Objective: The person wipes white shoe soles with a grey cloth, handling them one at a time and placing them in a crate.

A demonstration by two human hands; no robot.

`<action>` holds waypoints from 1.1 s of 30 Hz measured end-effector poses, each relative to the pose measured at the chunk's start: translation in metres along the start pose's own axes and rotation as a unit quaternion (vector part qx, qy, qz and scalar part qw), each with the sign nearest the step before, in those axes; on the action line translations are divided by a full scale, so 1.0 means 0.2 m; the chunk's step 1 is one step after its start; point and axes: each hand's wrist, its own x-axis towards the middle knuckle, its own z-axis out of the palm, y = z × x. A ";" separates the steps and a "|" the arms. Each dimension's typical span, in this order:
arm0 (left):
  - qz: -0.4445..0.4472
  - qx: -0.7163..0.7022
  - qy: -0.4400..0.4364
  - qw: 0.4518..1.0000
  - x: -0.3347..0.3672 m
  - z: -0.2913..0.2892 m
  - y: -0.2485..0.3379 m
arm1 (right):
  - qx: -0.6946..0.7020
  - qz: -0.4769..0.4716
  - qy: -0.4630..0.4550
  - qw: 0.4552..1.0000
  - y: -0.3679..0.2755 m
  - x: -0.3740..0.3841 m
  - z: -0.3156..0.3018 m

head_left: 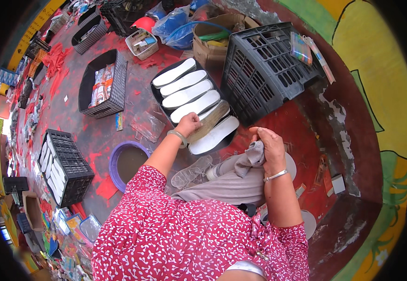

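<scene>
Wall writing: the yellow wall band (31,35) at upper left carries small dark marks like lines of script, too small to read.
Packet print: the red-and-white packets (103,83) show printed patches, too small to make out.
Black tray: the tray (155,97) lies on the floor (77,126) in front of the person, filled with a row of white soles (187,93) laid side by side, slantwise.
Brown piece: the long brown sole-shaped piece (211,121) lies in the tray among the soles, partly covering a white one.
Left hand: the left hand (188,124), a pale bangle at its wrist, is at the brown piece's near side, fingers curled narrow; whether they grip it cannot be told.
Right hand: the right hand (271,147) is raised over the person's leg, fingers loosely bent, holding a bunched grey cloth (251,158).
Purple basin: left of the leg stands a purple basin (113,166) holding murky liquid.
Grey basket: the woven basket (104,110) farther off holds the packets.
Left crate: a black crate (76,171) holds more white soles.
Large crate: a black slatted crate (248,77) stands just beside the tray, blocking its right side; colourful packs (301,49) rest on it.
Cardboard box: an open box (208,53) stands behind, near plastic bags (173,24).
</scene>
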 end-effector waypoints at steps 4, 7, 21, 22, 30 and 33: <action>0.067 0.119 0.120 0.983 0.02 -0.10 0.14 | -0.008 0.000 0.007 1.000 -0.01 0.00 0.01; 0.224 0.284 0.220 0.906 0.08 -0.13 0.13 | -0.005 0.003 0.002 1.000 -0.01 0.00 0.02; 0.099 0.244 0.359 0.895 0.12 -0.14 -0.20 | -0.010 0.006 0.000 1.000 -0.02 0.00 0.02; 0.070 0.230 0.378 0.894 0.12 -0.18 -0.21 | -0.009 0.005 -0.003 1.000 -0.02 0.00 0.03; -0.039 0.169 0.188 0.967 0.17 -0.37 -0.21 | -0.025 0.004 0.001 1.000 -0.02 0.00 0.04; -0.021 0.296 0.134 0.946 0.13 -0.33 -0.17 | -0.022 0.002 -0.003 1.000 -0.01 0.01 0.03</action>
